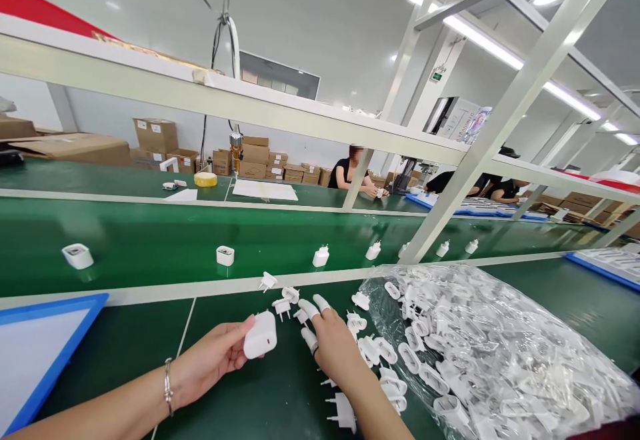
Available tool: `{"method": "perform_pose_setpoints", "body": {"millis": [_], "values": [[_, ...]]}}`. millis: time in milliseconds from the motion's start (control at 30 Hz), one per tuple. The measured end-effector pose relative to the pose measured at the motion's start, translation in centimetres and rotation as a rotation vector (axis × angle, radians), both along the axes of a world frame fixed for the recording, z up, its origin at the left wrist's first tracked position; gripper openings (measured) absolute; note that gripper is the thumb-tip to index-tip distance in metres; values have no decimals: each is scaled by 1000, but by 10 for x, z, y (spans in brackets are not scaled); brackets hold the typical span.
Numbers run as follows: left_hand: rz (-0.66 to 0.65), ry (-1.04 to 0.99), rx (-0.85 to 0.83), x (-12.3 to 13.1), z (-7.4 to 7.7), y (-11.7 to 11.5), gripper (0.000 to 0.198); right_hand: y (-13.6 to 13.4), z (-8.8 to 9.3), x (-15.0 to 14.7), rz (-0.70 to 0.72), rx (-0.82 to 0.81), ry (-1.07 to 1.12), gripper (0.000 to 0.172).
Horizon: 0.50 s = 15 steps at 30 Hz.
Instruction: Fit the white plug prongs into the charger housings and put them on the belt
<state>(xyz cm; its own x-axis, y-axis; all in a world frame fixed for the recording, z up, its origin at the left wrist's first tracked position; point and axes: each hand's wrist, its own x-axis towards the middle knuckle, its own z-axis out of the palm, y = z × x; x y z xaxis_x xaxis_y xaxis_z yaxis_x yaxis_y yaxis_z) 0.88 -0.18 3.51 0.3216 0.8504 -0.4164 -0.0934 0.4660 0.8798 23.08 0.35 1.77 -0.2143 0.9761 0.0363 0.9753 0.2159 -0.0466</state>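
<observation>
Left hand, palm inward: grip closed on white plastic charger housing. Right hand, arched downward: grip narrow, over loose white plug pieces, beside clear plastic bag.

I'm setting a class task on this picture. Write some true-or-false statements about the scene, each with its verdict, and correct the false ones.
1. The left hand holds a white charger body. True.
2. A bracelet circles the left wrist. True.
3. The right hand also grasps the charger body. False: it is apart from it, beside loose white plug pieces.
4. A clear plastic bag lies to the left of both hands. False: it lies to their right, full of more plug pieces.
5. White chargers stand in a row on a green belt beyond the hands. True.
</observation>
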Motion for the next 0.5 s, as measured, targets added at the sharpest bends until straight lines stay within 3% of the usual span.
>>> {"method": "perform_pose_setpoints", "body": {"millis": [167, 300, 433, 500], "values": [[10, 16, -6, 0, -4, -2, 66, 7, -15, 2, 55, -98, 18, 26], [-7, 145, 184, -8, -4, 8, 59, 14, -19, 0, 10, -88, 38, 28], [10, 465, 458, -45, -2, 60, 57, 17, -21, -3, -42, -46, 72, 33], [51, 875, 560, -71, -3, 97, 51, 16, -20, -2, -68, -23, 100, 37]]}}
